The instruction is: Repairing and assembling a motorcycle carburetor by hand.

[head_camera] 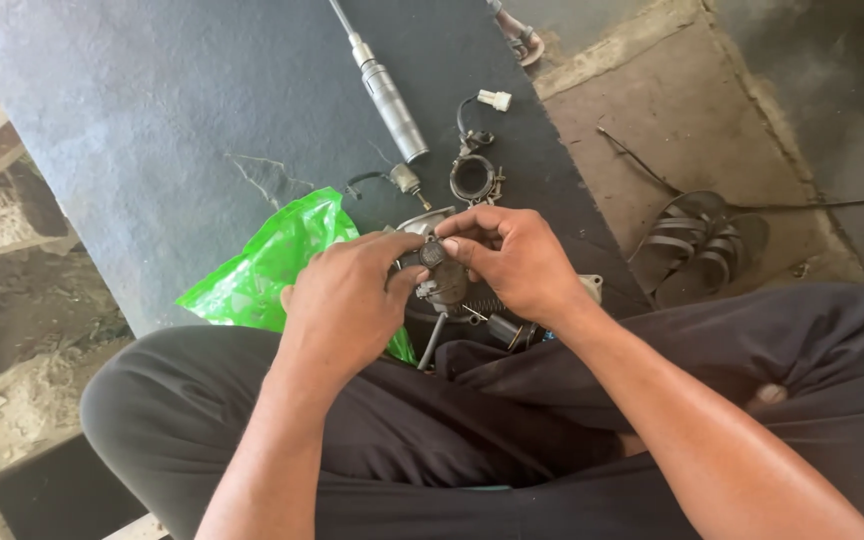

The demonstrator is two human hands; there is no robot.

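**Both hands on a small engine part**

While the person sits cross-legged, the left hand (347, 300) and right hand (512, 260) meet over the lap, fingers of both pinched together on a small grey metal engine part (442, 280) held just above the dark mat (152, 120). Left of the hands lies a green plastic bag (267, 265). Farther off rest a black ring clamp (474, 180) and a long metal rod (387, 95). Sandals (697, 245) lie right.
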